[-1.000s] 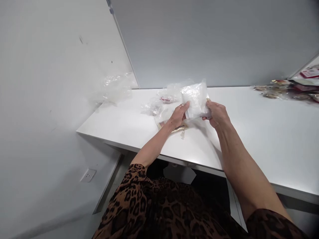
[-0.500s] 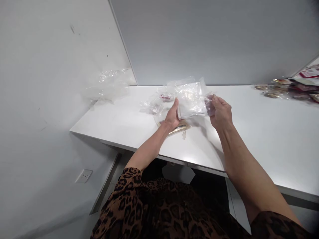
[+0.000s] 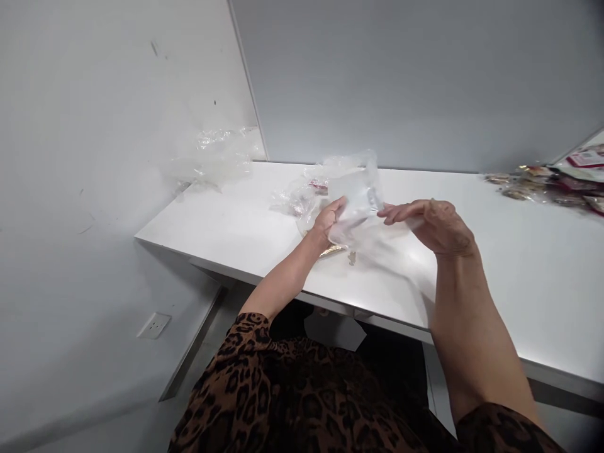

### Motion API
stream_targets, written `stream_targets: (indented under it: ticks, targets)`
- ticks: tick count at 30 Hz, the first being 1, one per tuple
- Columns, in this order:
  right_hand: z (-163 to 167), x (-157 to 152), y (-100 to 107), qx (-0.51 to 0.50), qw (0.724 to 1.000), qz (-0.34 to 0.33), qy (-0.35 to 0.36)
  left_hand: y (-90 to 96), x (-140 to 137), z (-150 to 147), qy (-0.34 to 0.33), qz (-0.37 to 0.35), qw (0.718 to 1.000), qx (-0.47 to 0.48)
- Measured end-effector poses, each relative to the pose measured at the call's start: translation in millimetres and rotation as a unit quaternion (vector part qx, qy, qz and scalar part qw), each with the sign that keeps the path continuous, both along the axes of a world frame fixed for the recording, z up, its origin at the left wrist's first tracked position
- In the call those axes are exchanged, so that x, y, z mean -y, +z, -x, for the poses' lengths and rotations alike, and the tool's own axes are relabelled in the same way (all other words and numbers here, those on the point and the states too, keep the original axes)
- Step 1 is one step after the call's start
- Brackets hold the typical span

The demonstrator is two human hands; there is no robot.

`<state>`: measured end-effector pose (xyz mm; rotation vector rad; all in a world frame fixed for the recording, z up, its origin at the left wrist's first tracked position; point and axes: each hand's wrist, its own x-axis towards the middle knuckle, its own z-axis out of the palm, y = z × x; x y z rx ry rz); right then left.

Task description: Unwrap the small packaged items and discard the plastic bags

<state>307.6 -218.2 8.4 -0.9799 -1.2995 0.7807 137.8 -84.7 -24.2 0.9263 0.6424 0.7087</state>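
My left hand (image 3: 330,217) is closed around the left side of a clear plastic bag (image 3: 353,194), held up above the table. At the bag's right edge, my right hand (image 3: 436,223) has its fingers stretched out flat, the fingertips touching or very near the plastic. Motion smears the lower right part of the bag, so its contents cannot be made out. Beneath the left wrist lies a gold-coloured flat packet (image 3: 333,250), mostly covered. Behind the left hand is crumpled clear plastic (image 3: 295,200) with a small red label (image 3: 318,186).
The white table (image 3: 226,236) meets a grey panel (image 3: 401,82) at the back. Crumpled clear plastic bags (image 3: 212,160) lie in the left corner by the wall. Several packaged items (image 3: 552,185) are piled at the far right. A small brownish mark (image 3: 352,258) shows near the front.
My right hand has let go of its pinch on the bag's right end and its fingers have straightened. The bag has tilted and its right side sags lower.
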Motion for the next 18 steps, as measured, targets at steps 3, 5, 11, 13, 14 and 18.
stream_targets:
  ticks: [3,5,11,13,14,18]
  targets:
    - [4,-8,-5,-0.037,0.983,0.023,-0.18,3.7,0,-1,0.049,0.066,0.996,0.042]
    - [4,-16,-12,-0.036,0.949,0.046,-0.309,6.2,2,-2,0.071,0.074,0.992,0.068]
    - [2,-23,-19,-0.1,0.966,0.128,-0.203,-1.3,9,-3,-0.02,0.057,0.995,0.079]
    - [5,-21,-15,-0.116,0.969,0.084,-0.199,-6.1,10,-4,-0.027,0.049,0.997,0.058]
    - [6,-20,-12,-0.112,0.97,0.063,-0.207,-8.1,10,-4,-0.033,0.036,0.998,0.04]
    - [13,-16,-4,-0.023,0.964,0.039,-0.26,-9.5,11,-3,-0.066,-0.084,0.994,-0.035]
